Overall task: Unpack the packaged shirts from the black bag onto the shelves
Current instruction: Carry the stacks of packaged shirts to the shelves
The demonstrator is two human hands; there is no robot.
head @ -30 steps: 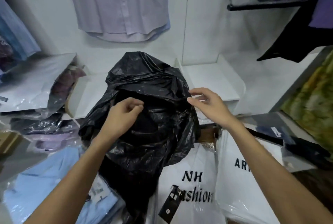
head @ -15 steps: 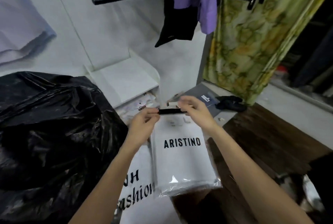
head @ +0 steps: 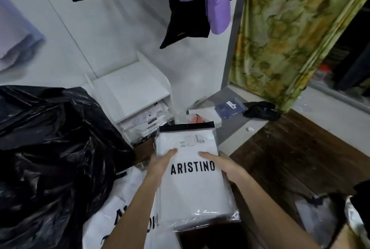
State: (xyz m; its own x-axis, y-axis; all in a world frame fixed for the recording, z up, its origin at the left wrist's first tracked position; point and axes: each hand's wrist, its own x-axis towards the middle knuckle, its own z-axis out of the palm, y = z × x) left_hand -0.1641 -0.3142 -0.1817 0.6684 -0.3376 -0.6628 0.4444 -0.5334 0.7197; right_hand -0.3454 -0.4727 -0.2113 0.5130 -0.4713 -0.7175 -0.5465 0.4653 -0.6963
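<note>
A stack of white packaged shirts (head: 192,190) printed "ARISTINO", in clear wrap with a black top strip, is held flat in front of me. My left hand (head: 160,163) grips its left edge, thumb on top. My right hand (head: 222,163) grips its right edge the same way. The big crumpled black bag (head: 52,148) bulges at the left. Beyond the stack stands a low white shelf unit (head: 132,86); its lower level holds several white packaged shirts (head: 146,121).
More white printed packages (head: 128,216) lie under my left forearm. A blue packaged item (head: 229,108) and a dark cloth (head: 260,109) rest on the grey ledge. Hanging purple and black garments (head: 200,6), a green patterned curtain (head: 284,34), dark wood floor (head: 290,158) at right.
My hands left the black bag, pinched the pack's black top strip, then slid down to its sides. The view turned right and the stack came closer.
</note>
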